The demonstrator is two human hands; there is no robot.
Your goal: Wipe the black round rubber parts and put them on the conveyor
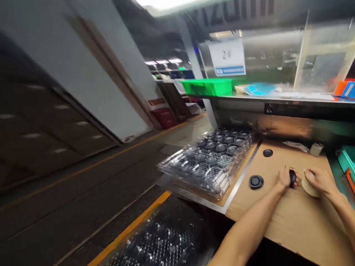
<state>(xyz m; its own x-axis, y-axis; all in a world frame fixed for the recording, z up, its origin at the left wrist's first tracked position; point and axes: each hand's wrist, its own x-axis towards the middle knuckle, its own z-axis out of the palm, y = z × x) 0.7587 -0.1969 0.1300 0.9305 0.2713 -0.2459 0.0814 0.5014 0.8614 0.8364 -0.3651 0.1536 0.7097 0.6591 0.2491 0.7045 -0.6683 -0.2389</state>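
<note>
My left hand (284,177) is closed around a small black round part (292,178), held on edge above the brown work surface (299,221). Close by on the right, my right hand (318,180) grips a cream-coloured disc (310,187), tilted, with the fingers over its upper edge. A black ring-shaped part (256,181) lies flat to the left of my left hand. Farther back rests a smaller black round part (267,153). What exactly these parts are, I cannot tell.
Clear plastic trays (205,166) with several black round parts stand at the table's left. A white cylinder (316,149) and a whitish cloth-like piece (295,146) lie at the back. A teal bin (347,162) is at right. Above runs a shelf with a green bin (208,87).
</note>
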